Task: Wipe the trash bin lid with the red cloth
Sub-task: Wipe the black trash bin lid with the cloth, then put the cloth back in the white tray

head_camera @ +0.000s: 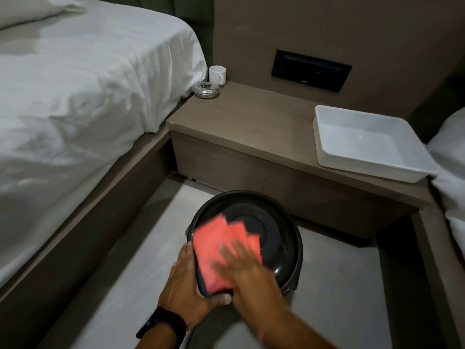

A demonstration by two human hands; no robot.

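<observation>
Trash bin lid (266,230) on grey floor (332,285) between 2 beds.

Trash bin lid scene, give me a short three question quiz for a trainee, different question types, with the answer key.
1. True or false: the red cloth lies on the trash bin lid.
2. Which hand steadies the lid's near edge: A) left hand B) right hand?
3. Fill in: beside the white mug on the nightstand sits a metal ____.

Key: 1 true; 2 A; 3 ashtray.
</observation>
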